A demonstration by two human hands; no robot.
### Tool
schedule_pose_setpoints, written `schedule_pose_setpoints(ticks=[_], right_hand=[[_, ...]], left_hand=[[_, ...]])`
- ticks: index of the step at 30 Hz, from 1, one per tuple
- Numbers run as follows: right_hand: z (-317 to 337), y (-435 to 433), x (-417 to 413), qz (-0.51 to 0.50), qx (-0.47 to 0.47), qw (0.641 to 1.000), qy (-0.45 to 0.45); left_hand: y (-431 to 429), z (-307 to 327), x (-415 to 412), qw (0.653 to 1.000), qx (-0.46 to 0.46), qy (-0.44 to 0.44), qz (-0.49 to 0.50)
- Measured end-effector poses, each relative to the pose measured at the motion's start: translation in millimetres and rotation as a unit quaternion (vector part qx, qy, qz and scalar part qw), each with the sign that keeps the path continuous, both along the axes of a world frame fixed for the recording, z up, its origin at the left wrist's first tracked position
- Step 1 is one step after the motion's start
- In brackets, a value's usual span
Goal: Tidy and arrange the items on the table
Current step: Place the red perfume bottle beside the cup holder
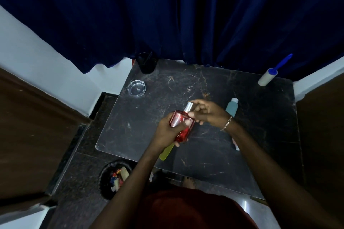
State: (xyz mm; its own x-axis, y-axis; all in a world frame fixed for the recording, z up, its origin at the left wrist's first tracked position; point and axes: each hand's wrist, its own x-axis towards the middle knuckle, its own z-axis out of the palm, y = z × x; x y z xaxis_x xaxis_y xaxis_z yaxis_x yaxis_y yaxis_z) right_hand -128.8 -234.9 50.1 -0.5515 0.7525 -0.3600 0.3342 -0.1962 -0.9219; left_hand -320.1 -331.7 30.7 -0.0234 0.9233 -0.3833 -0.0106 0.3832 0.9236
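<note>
A red square perfume bottle (181, 123) with a silver cap is held above the middle of the dark marble table (242, 135). My left hand (167, 130) grips its body from the left. My right hand (206, 111) has its fingers at the silver cap on the bottle's top. A blue bottle with a white cap (231, 108) lies just behind my right wrist. A yellow-green object (166, 152) lies under my left forearm, partly hidden. A small whitish item (236, 145) shows beside my right forearm.
A glass ashtray (136, 87) sits at the table's back left, with a black cup (147, 62) behind it at the corner. A lint roller with a blue handle (273, 71) lies at the back right. A black bin with rubbish (115, 178) stands on the floor at the left. A dark blue curtain (167, 15) hangs behind.
</note>
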Motion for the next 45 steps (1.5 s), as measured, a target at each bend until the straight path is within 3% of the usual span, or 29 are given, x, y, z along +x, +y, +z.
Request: schedule_pose_setpoints(ticks=[4, 10, 20, 28, 35, 45], right_hand=[[-16, -15, -13, -0.025, -0.052, 0.998, -0.001], [-30, -12, -47, -0.080, -0.057, 0.995, -0.030], [-57, 41, -84, -0.202, -0.095, 0.972, -0.070], [-78, 123, -109, -0.221, -0.005, 0.958, -0.184], [-90, 197, -143, -0.232, 0.062, 0.955, -0.173], [-115, 256, -183, -0.205, 0.154, 0.935, -0.246]], left_hand=[[10, -13, -15, 1.000, -0.002, -0.015, 0.014], [36, -27, -27, 1.000, -0.003, -0.002, 0.011], [109, -62, -54, 0.990, 0.025, 0.109, -0.084], [174, -84, -89, 0.983, 0.052, 0.146, -0.101], [241, -88, -109, 0.968, 0.052, 0.216, -0.118], [298, -107, -127, 0.969, 0.016, 0.219, -0.116]])
